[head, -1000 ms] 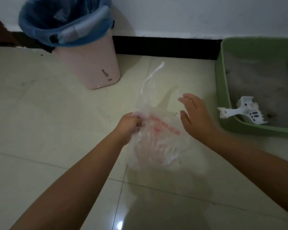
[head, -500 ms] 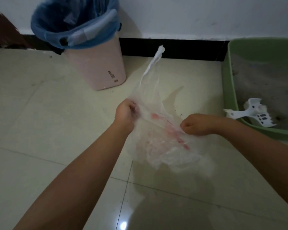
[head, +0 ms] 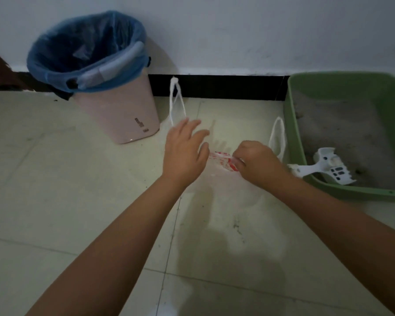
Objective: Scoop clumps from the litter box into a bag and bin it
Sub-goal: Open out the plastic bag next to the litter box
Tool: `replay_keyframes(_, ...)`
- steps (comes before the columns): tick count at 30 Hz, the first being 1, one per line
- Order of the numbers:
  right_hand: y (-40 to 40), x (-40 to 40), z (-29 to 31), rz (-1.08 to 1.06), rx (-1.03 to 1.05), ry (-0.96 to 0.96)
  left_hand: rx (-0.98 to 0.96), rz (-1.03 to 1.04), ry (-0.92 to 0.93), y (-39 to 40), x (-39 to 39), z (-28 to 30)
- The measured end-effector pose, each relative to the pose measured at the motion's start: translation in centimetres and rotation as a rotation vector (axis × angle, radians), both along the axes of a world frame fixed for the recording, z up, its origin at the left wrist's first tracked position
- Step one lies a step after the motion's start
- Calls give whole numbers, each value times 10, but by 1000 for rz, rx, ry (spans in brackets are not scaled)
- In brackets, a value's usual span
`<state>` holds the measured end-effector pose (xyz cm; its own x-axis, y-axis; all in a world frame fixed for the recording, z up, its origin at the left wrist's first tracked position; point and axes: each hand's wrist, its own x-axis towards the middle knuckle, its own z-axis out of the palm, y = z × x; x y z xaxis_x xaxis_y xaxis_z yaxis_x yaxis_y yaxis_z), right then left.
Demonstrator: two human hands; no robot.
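Clearly the thin clear plastic bag with red print (head: pixel 222 161) is limp and slippery: your right hand (head: pixel 257 164) pinches its rim, left hand (head: pixel 184 151) spread open; take both loop handles.

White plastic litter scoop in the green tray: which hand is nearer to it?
Right. The right hand, pinching the clear plastic bag, sits just left of the white plastic litter scoop; the left hand is farther left, beyond the bag.
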<state>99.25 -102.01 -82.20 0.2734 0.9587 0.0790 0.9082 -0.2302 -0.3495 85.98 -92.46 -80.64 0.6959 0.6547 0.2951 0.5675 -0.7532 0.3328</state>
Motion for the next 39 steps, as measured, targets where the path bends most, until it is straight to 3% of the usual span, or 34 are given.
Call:
replay_keyframes(3,-5,3,2,-59,66,57,-53,58,464,3,3,0)
replay_keyframes(5,-8,8,5,-168,129,210,-7,62,593,0,0,-3)
replay_keyframes(11,-9,17,11,-403,221,673,1,-31,623,-12,-11,-16)
replay_keyframes(15,-10,15,17,-395,252,869,-11,-130,615,-14,-13,-22)
replay_keyframes(17,-10,13,18,-346,212,875,-99,-106,526,-11,-12,-26)
replay_keyframes(20,-12,19,17,-278,146,753,-484,59,165,0,-10,-29)
replay_keyframes(24,-19,31,16,-79,-247,232,-1088,311,-325,10,-12,-21)
replay_keyframes(28,-29,28,15,-1,-407,-3,-1339,437,-593,6,-10,-13)
replay_keyframes(33,-30,26,13,67,-380,-181,-1527,554,-1009,12,-4,-10)
replay_keyframes(36,-30,20,9,106,-328,-303,-1726,500,-1119,20,-10,-12)
replay_keyframes(39,-29,20,5,28,-394,-350,-1824,335,-976,17,-14,-7)
